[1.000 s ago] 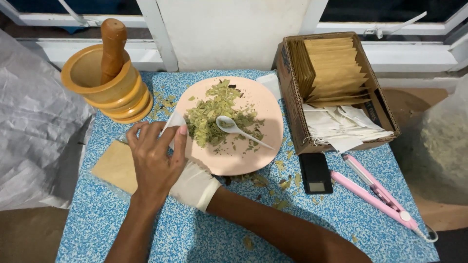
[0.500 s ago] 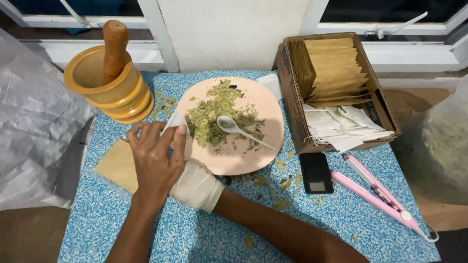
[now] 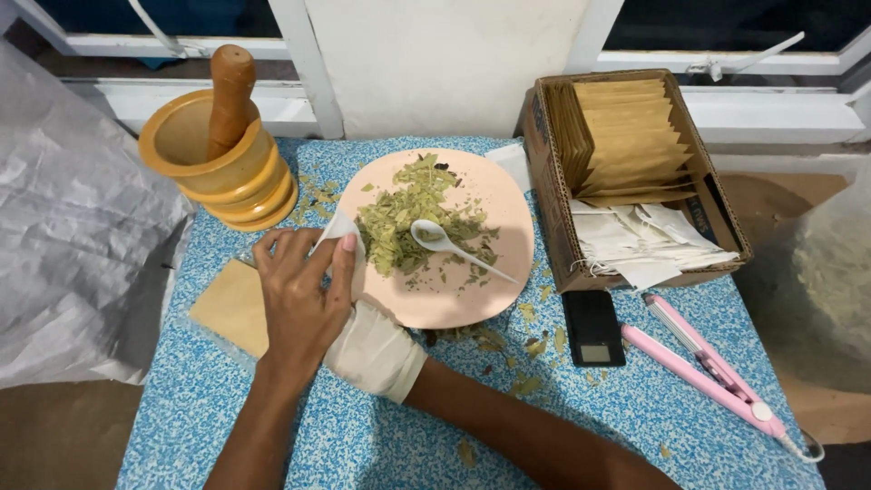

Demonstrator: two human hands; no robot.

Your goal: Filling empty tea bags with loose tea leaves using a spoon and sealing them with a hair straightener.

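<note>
The left hand (image 3: 299, 304) lies over the gloved right hand (image 3: 367, 349) near the left edge of the table (image 3: 381, 445), its thumb and fingers pinching a small white filter bag (image 3: 343, 227) whose top corner sticks up just beside the plate's left rim. The right hand, in a white glove, is mostly hidden beneath the left; whether it grips the bag too cannot be told. Under the left wrist a flat tan pouch (image 3: 231, 308) rests on the blue speckled tabletop.

Just right of the hands a round pink plate (image 3: 494, 272) sits mid-table, bearing a heap of crushed green leaves (image 3: 399, 218) with a white plastic spoon (image 3: 449, 245) lying across it, bowl up-left, handle pointing down-right. Leaf crumbs are scattered below the plate.

At the far left corner stands a wooden mortar (image 3: 222, 177) with its pestle (image 3: 229, 95) leaning inside. Along the far right edge a cardboard box (image 3: 544, 181) holds tan pouches behind and white bags in front. Near the box's front, a small black scale (image 3: 594, 327) and a pink flat-iron sealer (image 3: 708, 367) lie toward the right edge.
</note>
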